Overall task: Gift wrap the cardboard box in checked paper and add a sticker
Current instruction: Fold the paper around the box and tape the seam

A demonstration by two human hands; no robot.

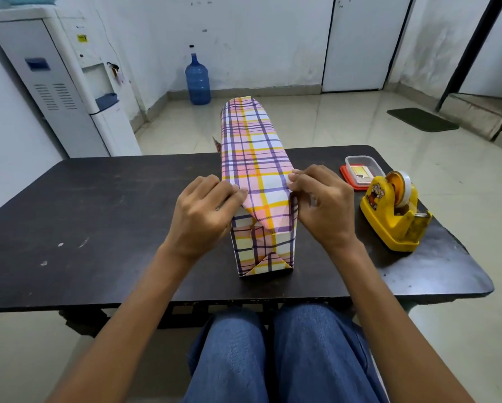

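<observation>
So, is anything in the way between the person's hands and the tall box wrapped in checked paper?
Nothing visible is. The left hand and right hand touch the pink, yellow and purple checked-paper box at its near top edges; the yellow tape dispenser stands off to the right.

On the counter (pixel 98 228) we have the wrapped box (pixel 255 170) between the fingers (pixel 235 193) of our left hand (pixel 203 210) and those of our right hand (pixel 322 205), which touch its upper near edges as it stretches away behind them. Right of the right fingers sits the tape dispenser (pixel 392 210), a small container (pixel 361 170) just behind it. Far behind the fingers, a water bottle (pixel 198 80) stands on the floor, a water cooler (pixel 69 82) to their left.
</observation>
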